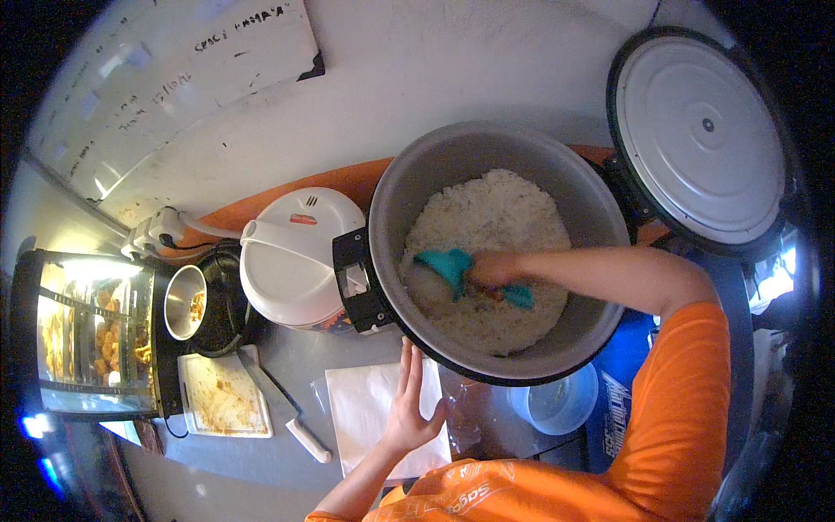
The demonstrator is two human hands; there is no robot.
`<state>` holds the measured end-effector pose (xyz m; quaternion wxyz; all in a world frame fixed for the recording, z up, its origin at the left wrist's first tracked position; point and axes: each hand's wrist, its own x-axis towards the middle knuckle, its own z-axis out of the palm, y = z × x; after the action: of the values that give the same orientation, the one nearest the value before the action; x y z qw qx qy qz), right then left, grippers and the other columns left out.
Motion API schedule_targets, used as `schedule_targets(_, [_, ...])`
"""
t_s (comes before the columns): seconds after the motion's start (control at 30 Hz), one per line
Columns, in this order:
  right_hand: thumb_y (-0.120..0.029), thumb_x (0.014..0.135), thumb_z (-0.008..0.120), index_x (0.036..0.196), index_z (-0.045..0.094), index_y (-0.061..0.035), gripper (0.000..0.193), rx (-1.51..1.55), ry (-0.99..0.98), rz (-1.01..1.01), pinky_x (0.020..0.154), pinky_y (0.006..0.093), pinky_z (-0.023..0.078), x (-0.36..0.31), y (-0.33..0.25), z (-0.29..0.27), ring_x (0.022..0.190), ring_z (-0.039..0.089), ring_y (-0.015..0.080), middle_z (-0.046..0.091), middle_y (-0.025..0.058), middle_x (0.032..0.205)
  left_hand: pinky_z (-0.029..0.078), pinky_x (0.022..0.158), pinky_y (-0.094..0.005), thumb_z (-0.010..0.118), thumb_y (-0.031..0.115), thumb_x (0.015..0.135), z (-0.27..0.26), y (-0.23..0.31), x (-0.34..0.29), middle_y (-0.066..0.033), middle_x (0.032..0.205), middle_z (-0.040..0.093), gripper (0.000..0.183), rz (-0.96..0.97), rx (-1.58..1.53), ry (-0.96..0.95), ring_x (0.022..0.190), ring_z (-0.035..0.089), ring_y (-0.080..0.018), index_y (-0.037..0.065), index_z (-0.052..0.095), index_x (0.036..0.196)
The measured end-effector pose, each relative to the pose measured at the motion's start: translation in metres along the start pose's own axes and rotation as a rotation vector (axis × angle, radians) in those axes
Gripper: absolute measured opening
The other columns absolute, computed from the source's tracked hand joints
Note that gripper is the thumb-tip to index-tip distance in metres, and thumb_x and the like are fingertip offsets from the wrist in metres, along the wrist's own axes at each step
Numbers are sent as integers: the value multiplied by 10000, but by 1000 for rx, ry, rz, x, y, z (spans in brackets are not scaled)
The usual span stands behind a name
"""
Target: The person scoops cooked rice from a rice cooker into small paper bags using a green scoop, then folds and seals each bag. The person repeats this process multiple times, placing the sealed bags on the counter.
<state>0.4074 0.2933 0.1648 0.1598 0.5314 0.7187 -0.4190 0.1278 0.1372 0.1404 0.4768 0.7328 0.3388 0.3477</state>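
Right hand (492,270) deep in pot (600,209), gripping teal paddle (445,264), blade pointing left across rice (487,217); left hand (409,409) open, flat against pot's near rim.

A large rice cooker (500,252) sits at the centre of the frame with rice (487,217) in it; its open lid (700,135) stands at the upper right. The right hand (491,270) is inside the pot on the rice, gripping a scoop (448,265). The left hand (409,409) lies flat below the pot, on a sheet of paper (365,413). A smaller closed cooker (291,257) stands just left of the large one. Lower left lies a cutting board (222,396) with a knife (278,404) at its right edge. A display case (87,335) fills the far left. A tub (557,404) sits below the pot, right of the paper.
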Motion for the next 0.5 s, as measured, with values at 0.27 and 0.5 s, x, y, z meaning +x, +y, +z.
schedule_targets(0.27, [-189,890,507,650,458,-90,265,949,15,192,378,274,336,-72,-94,14,420,382,98,405,1,551,220,1145,-443,632,44,680,1,-5,-2,-291,1554,11,1011,-6,-1,-38,1438,67,-437,19,63,1515])
schedule_targets(0.5, [-148,912,493,656,356,-153,290,1806,-180,253,347,210,283,-93,-96,-13,409,309,37,323,-63,553,249,1139,-418,634,38,683,-2,6,4,-246,1569,30,1011,59,21,-7,1441,113,-406,46,69,1521])
